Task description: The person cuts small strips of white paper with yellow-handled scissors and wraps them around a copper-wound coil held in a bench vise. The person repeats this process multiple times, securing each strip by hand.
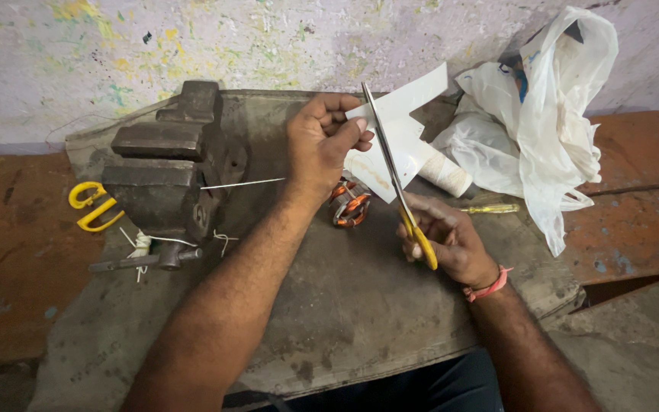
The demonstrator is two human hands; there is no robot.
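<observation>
My left hand (323,137) pinches the edge of a white sheet of stiff paper (402,133), held up over the grey work slab (360,297). My right hand (448,240) grips yellow-handled scissors (390,164). Their long blades point up and away and cross the sheet beside my left thumb. Below the sheet a small motor stator with orange copper windings (351,204) lies on the slab, partly hidden by my left wrist.
A heavy dark bench vise (165,164) sits at the left of the slab, with a yellow-handled tool (91,206) beside it. White plastic bags (543,130), a white roll (444,172) and a yellow-handled screwdriver (490,207) lie at the right. A paint-flecked wall stands behind.
</observation>
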